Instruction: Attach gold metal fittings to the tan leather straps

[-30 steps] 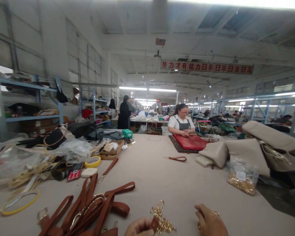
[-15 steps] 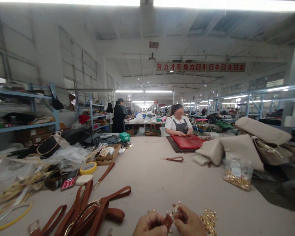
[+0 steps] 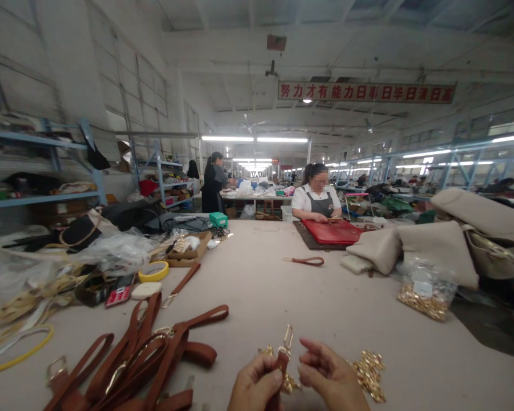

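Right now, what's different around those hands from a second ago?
The right hand moved left from the loose gold fittings to the brown strap, held its gold clasp, then let go; now it's open nearby. The left hand still pinches the strap. The strap pile, yellow tape roll and bagged gold fittings stayed put.

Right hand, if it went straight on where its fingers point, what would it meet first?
The right hand would most likely meet the gold clasp on the strap that the left hand holds, though depth is hard to judge from this single view.
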The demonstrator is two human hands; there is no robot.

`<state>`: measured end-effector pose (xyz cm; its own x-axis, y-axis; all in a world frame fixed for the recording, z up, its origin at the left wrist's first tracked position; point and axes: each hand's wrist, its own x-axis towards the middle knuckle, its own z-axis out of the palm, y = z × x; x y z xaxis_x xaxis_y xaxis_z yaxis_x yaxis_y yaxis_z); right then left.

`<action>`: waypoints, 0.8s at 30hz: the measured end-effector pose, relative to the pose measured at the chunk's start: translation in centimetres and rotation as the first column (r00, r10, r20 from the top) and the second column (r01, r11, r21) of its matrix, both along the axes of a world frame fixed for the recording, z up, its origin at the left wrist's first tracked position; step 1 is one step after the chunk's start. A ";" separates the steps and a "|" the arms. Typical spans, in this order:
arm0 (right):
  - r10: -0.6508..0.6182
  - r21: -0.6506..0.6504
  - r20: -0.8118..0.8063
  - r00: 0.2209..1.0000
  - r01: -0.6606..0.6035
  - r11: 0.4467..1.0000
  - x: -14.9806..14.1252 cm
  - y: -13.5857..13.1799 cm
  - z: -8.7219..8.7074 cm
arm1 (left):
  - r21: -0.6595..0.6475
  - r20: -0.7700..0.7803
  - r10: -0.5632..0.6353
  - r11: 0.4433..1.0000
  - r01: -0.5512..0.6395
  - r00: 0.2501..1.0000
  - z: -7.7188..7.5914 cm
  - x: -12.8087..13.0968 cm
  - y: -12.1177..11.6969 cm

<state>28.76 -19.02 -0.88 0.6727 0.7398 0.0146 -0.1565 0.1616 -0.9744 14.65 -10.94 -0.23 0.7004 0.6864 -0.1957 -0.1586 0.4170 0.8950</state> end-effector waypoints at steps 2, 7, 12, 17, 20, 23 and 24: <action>0.011 -0.003 -0.038 0.999 -0.011 1.000 -0.3 -0.6 1.4 | 0.080 -0.093 0.009 0.997 -0.001 0.996 1.1 -0.3 -0.8; 0.017 0.015 -0.173 0.985 -0.015 1.000 -1.0 -0.8 3.3 | 0.148 -0.141 0.034 0.989 -0.013 0.989 2.6 -0.8 -1.3; 0.060 0.036 -0.156 0.986 -0.055 0.998 -1.8 -0.9 3.3 | 0.201 -0.168 0.058 0.979 -0.023 0.984 3.1 -1.0 -1.4; 0.116 0.045 -0.115 0.987 -0.112 0.993 -2.2 -0.8 3.2 | 0.223 -0.170 0.039 0.975 0.000 0.985 3.2 -0.9 -1.4; 0.140 0.045 -0.124 0.982 -0.136 0.990 -2.3 -0.7 3.3 | 0.212 -0.148 0.027 0.977 0.005 0.989 3.0 -0.8 -1.4; 0.148 0.053 -0.195 0.970 -0.140 0.989 -2.3 -0.7 3.6 | 0.183 -0.121 0.036 0.983 -0.013 0.992 3.0 -0.7 -1.4; 0.143 0.056 -0.226 0.964 -0.134 0.989 -2.3 -0.8 3.7 | 0.177 -0.118 0.037 0.984 -0.016 0.992 3.0 -0.7 -1.4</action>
